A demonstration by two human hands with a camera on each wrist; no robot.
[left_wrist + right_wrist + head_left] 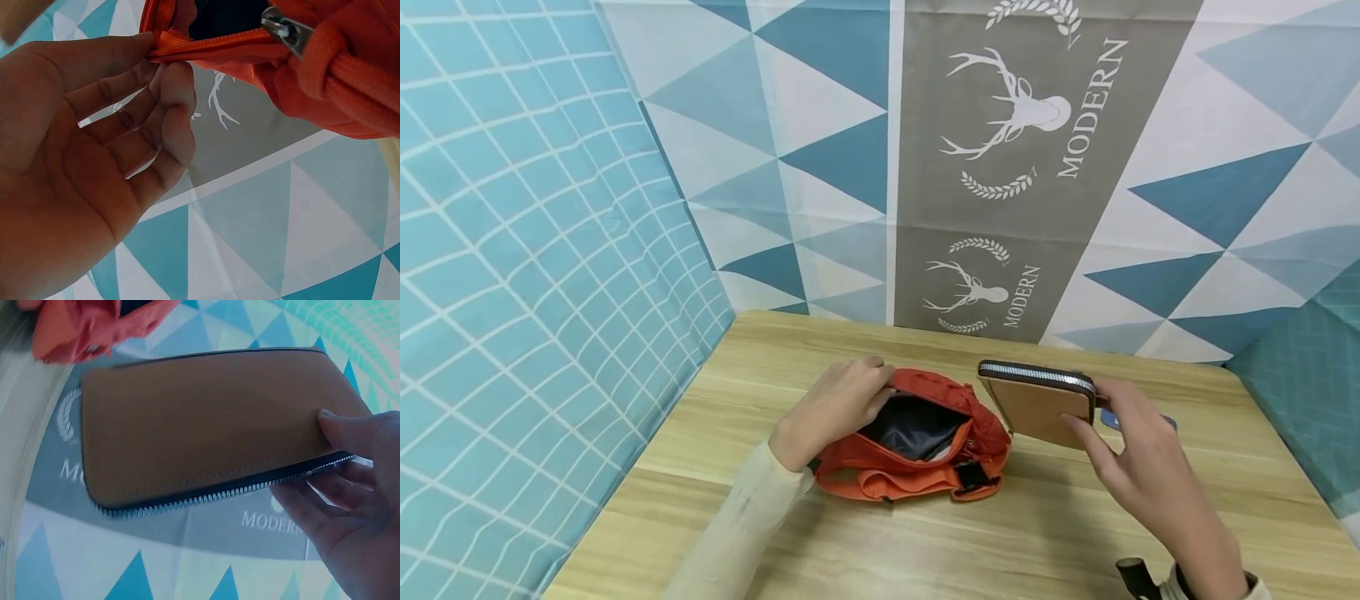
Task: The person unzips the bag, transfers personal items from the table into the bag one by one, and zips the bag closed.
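An orange-red waist bag [992, 425] lies on the wooden table with its zipped mouth spread, showing a dark lining. My left hand [838, 408] pinches the bag's zipper edge between thumb and fingers; in the left wrist view the hand [106, 131] has that edge at its fingertips, left of the metal zipper pull [284, 30]. To the right of the bag, my right hand [1150, 467] grips a brown zip-around wallet [1037, 408] above the table. The right wrist view shows the wallet [212, 425] closed, the thumb on its flat face and the fingers underneath.
A small blue card-like item [1111, 419] lies on the table [940, 550], partly hidden behind my right hand. The bag's strap and black buckle [973, 477] lie along its near side. A patterned cloth wall [827, 167] stands behind the table, with blue grid cloth [535, 292] at left.
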